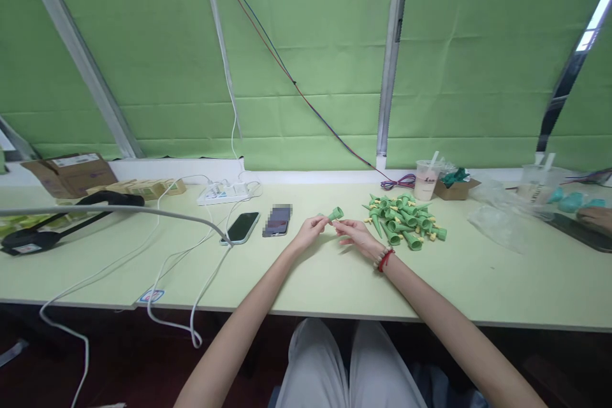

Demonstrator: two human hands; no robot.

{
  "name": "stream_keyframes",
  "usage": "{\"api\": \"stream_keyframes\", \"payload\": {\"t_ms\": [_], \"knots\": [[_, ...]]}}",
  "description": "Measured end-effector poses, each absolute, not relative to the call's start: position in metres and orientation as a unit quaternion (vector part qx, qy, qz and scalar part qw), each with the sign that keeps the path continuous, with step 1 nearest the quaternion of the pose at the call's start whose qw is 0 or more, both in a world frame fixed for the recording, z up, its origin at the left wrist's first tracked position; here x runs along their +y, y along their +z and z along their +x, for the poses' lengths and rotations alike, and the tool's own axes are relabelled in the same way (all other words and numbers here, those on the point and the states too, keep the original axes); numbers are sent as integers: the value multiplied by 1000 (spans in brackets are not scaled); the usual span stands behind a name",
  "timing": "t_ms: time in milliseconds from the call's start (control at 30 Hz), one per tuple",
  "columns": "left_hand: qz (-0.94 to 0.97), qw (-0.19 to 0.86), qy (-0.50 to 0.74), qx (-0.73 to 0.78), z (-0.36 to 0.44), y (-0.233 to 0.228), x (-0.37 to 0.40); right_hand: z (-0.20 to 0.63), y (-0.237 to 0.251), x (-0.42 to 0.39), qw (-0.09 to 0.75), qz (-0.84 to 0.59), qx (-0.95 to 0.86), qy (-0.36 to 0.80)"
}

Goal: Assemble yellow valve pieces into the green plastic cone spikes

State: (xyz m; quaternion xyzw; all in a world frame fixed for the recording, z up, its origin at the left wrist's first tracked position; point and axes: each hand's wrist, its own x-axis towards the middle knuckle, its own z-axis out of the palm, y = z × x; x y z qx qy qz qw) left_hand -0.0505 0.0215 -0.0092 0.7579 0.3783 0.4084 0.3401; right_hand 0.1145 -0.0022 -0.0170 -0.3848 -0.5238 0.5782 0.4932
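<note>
A small green cone-shaped piece [336, 213] is held up just above the table, its wide open end facing up and to the right. My left hand [312, 232] pinches it from the left side. From the right, the fingertips of my right hand [357, 236] close at its lower edge; whether they also grip something smaller there is hidden. Close beyond my right hand lies a heap of similar green cones [406, 220], several with small yellow parts on them.
Two phones [243, 227] lie left of my hands, near a white power strip [224, 193] and loose white cables [165, 264]. Behind the heap stand a drink cup [425, 180] and a small cardboard box [456, 189]. Another person's hand [595, 218] rests at the far right.
</note>
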Motion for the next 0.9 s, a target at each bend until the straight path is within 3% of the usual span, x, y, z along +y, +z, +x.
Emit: {"api": "stream_keyframes", "payload": {"t_ms": [533, 700, 900], "knots": [[737, 371, 387, 412, -48, -15, 23, 98, -28, -1, 621, -446, -532, 365], [713, 416, 402, 397, -49, -17, 23, 101, -27, 0, 551, -443, -508, 491], [671, 479, 415, 387, -50, -14, 21, 109, -21, -1, 454, -312, -438, 711]]}}
